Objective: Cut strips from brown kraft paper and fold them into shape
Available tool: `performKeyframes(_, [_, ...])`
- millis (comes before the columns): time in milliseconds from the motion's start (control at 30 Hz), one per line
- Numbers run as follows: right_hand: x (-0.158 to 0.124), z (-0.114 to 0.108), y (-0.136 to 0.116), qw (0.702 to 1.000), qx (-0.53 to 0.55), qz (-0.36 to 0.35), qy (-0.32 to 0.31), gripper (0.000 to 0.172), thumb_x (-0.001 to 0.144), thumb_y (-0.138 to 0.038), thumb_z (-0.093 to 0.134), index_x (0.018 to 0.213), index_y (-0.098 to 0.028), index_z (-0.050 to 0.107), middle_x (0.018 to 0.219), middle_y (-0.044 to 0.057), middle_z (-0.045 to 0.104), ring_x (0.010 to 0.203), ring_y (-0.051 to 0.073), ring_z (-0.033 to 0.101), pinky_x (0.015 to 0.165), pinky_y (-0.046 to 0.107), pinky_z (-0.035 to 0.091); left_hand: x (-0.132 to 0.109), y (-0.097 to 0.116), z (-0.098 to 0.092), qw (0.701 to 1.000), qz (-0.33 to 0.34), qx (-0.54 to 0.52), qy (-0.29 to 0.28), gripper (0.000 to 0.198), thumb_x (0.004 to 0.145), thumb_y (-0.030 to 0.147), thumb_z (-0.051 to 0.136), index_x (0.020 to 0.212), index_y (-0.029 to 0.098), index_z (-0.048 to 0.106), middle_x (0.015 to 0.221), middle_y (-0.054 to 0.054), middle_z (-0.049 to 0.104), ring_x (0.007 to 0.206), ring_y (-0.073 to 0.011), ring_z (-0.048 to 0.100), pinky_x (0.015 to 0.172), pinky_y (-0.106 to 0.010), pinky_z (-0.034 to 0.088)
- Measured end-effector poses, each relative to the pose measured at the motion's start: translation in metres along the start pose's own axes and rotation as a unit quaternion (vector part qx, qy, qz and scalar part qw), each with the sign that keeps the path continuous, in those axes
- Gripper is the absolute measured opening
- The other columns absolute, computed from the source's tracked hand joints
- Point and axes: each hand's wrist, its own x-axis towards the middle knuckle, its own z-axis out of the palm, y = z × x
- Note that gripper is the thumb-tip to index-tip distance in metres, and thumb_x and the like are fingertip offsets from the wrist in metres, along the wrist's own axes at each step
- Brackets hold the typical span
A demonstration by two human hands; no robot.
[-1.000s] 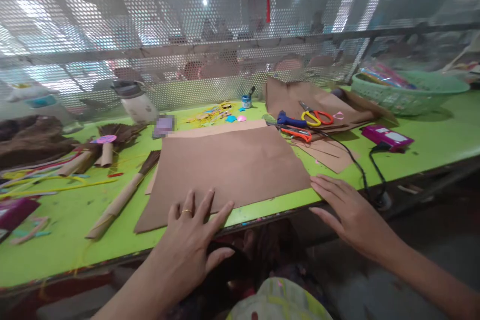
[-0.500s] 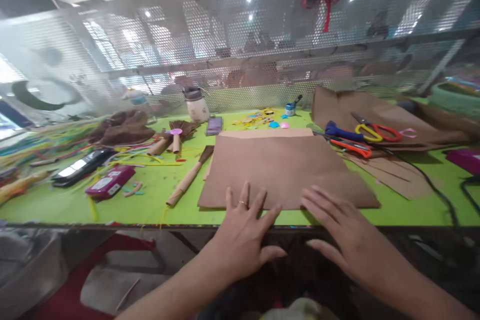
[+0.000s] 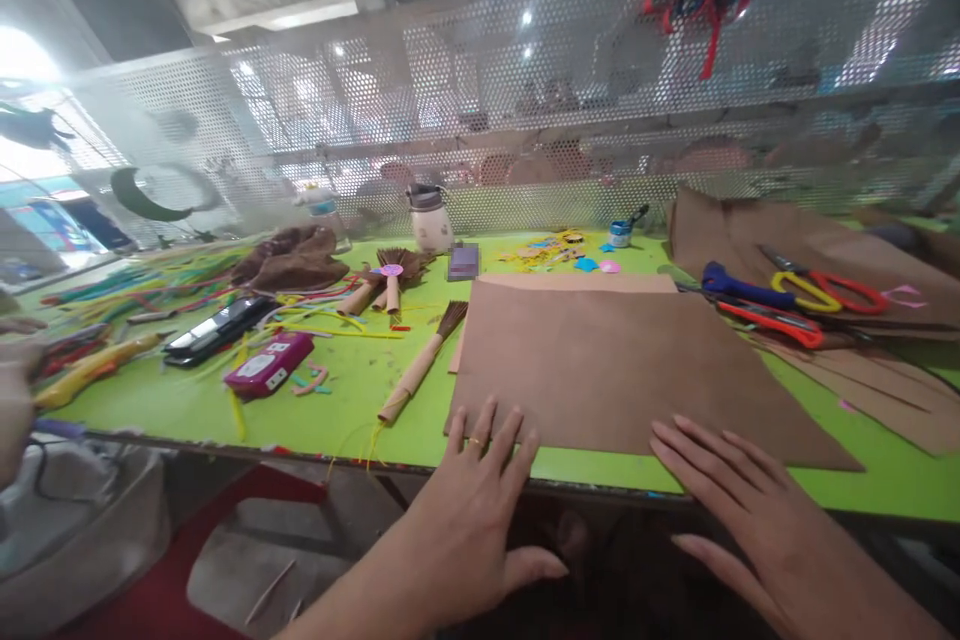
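A large sheet of brown paper [image 3: 622, 370] lies flat on the green table [image 3: 352, 400], its near edge close to the table's front edge. My left hand [image 3: 472, 510] rests open with fingers spread, fingertips on the sheet's near left corner; a ring is on one finger. My right hand [image 3: 750, 510] lies open and flat at the table's edge, fingertips touching the sheet's near edge. Neither hand holds anything.
Scissors [image 3: 810, 295] with red, yellow and blue handles lie on more brown paper at the right. Rolled paper brooms [image 3: 420, 370], a pink box [image 3: 268, 367], a black device [image 3: 214, 328], coloured strips and a bottle [image 3: 429, 220] sit left and behind. A perforated metal screen backs the table.
The view has swung left and up, so the sheet now sits further right in view. Both hands have slid back toward the table's front edge; they stay open.
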Motion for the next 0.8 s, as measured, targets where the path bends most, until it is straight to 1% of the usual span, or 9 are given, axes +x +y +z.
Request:
performKeyframes(133, [-0.002,-0.001,0.0,1.0,0.009,-0.001,-0.008,0.071,0.084,-0.048,0.053,0.144,-0.018,0.032,0.144,0.006,0.042,0.125,0.029,0.047,0.093,0.044,0.047,-0.015,-0.019,0.0,0.999,0.028,0.017,0.021,0.087,0.081,0.068,0.041,0.145,0.012,0.025,0.15,-0.022,0.024,0.139,-0.0394,0.014,0.108,-0.061,0.024])
performKeyframes(233, [-0.007,-0.002,0.003,0.999,0.033,0.017,-0.017,0.07,0.084,-0.045,0.054,0.145,-0.018,0.031,0.144,0.008,0.041,0.125,0.029,0.048,0.093,0.043,0.049,-0.026,-0.032,0.001,0.997,0.04,0.044,0.038,0.085,0.083,0.064,0.043,0.146,0.012,0.02,0.15,-0.02,0.024,0.139,-0.0364,0.017,0.107,-0.056,0.031])
performKeyframes(367, [-0.013,-0.001,0.005,0.997,0.056,0.041,-0.017,0.071,0.084,-0.042,0.056,0.146,-0.019,0.029,0.144,0.008,0.041,0.122,0.03,0.05,0.09,0.042,0.054,-0.04,-0.049,-0.001,0.992,0.048,0.093,0.073,0.084,0.085,0.058,0.047,0.148,0.015,0.012,0.149,-0.015,0.029,0.136,-0.0325,0.028,0.104,-0.05,0.039])
performKeyframes(500, [-0.012,0.0,0.005,0.997,0.062,0.046,-0.006,0.071,0.083,-0.041,0.057,0.146,-0.021,0.029,0.142,0.007,0.044,0.119,0.031,0.053,0.087,0.041,0.057,-0.048,-0.064,-0.006,0.985,0.058,0.121,0.111,0.088,0.082,0.056,0.053,0.149,0.018,0.01,0.146,-0.012,0.037,0.132,-0.0295,0.039,0.101,-0.042,0.045])
performKeyframes(567, [-0.01,-0.001,0.005,0.996,0.074,0.053,-0.004,0.069,0.084,-0.04,0.057,0.145,-0.023,0.031,0.14,0.006,0.045,0.118,0.03,0.054,0.087,0.04,0.057,-0.05,-0.07,-0.009,0.982,0.061,0.129,0.121,0.087,0.082,0.054,0.055,0.149,0.02,0.012,0.144,-0.011,0.039,0.129,-0.0289,0.043,0.098,-0.04,0.048])
performKeyframes(667, [-0.007,-0.003,0.005,0.991,0.109,0.077,-0.012,0.065,0.084,-0.039,0.057,0.144,-0.025,0.035,0.141,0.005,0.044,0.121,0.029,0.051,0.091,0.04,0.055,-0.052,-0.076,-0.01,0.981,0.071,0.137,0.117,0.085,0.082,0.051,0.056,0.149,0.02,0.014,0.143,-0.01,0.041,0.126,-0.0279,0.047,0.093,-0.037,0.052])
performKeyframes(733, [-0.007,-0.005,0.005,0.986,0.135,0.099,-0.023,0.059,0.086,-0.038,0.056,0.141,-0.025,0.04,0.141,0.005,0.044,0.123,0.028,0.05,0.095,0.039,0.052,-0.052,-0.082,-0.005,0.982,0.077,0.125,0.116,0.083,0.083,0.05,0.055,0.149,0.022,0.013,0.143,-0.01,0.042,0.126,-0.0272,0.047,0.093,-0.036,0.052])
performKeyframes(800, [-0.008,-0.006,0.005,0.98,0.145,0.131,-0.026,0.051,0.087,-0.036,0.054,0.136,-0.022,0.047,0.14,0.007,0.046,0.123,0.026,0.05,0.097,0.038,0.05,-0.051,-0.091,0.005,0.984,0.072,0.099,0.127,0.078,0.086,0.047,0.052,0.149,0.026,0.011,0.143,-0.009,0.043,0.126,-0.0269,0.047,0.097,-0.039,0.049])
